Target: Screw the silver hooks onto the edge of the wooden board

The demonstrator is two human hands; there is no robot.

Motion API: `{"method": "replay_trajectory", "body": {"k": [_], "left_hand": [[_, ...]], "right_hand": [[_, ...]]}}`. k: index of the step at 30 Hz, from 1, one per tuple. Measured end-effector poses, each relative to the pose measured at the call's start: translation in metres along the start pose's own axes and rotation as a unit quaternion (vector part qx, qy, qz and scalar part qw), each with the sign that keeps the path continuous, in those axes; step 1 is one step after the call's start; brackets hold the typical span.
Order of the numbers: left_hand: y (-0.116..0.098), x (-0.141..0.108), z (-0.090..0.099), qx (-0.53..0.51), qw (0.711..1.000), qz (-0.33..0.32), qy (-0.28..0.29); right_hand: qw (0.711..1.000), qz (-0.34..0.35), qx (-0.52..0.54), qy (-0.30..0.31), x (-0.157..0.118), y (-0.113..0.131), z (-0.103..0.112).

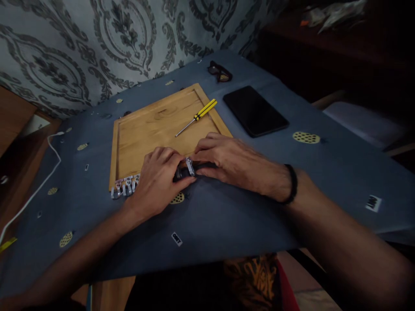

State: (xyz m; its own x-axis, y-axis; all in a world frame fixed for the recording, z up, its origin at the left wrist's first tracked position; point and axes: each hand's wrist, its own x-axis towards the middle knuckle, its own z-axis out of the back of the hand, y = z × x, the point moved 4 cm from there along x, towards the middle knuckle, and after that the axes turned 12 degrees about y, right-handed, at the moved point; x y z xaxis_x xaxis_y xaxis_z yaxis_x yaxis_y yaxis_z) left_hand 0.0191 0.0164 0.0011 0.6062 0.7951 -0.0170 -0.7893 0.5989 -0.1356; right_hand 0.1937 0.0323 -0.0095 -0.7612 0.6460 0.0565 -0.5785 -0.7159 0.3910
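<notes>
My left hand (158, 177) and my right hand (231, 160) are close together at the near edge of the wooden board (145, 136), which lies on the desk (240, 229). One metal clip (189, 167) is at this edge, between my hands. My left fingers (168, 154) are bent, and the thumb (185, 183) is stretched below them, with a moderate gap between; whether they grip the clip, I cannot tell. My right fingers (205, 144) are also bent, with a smaller gap to their thumb, just beside the clip; I cannot tell what they hold.

The board has a raised rim (114, 151), like a shallow tray. Inside it are the tip and shaft of a screwdriver (198, 116), while its yellow handle goes across the right side of the rim. Other clips (129, 185) are in a row at the near left corner, and my left hand partly covers this row. A tablet (256, 111) lies to the right of the board, and sunglasses (220, 72) lie farther away.
</notes>
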Motion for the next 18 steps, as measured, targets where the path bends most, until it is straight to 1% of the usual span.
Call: {"method": "replay_trajectory", "body": {"k": [8, 13, 18], "left_hand": [[-0.0005, 0.0010, 0.0004, -0.008, 1.000, 0.016, 0.005], [-0.0012, 0.0016, 0.0014, -0.030, 0.999, 0.012, -0.001], [-0.0017, 0.0034, 0.0020, -0.034, 0.999, 0.015, 0.006]], "right_hand": [[1.000, 0.000, 0.005, 0.005, -0.0003, -0.0006, -0.0009], [1.000, -0.002, -0.002, 0.006, -0.0008, 0.0008, 0.0008], [1.000, -0.004, 0.005, 0.005, -0.0012, 0.0019, 0.0008]]}}
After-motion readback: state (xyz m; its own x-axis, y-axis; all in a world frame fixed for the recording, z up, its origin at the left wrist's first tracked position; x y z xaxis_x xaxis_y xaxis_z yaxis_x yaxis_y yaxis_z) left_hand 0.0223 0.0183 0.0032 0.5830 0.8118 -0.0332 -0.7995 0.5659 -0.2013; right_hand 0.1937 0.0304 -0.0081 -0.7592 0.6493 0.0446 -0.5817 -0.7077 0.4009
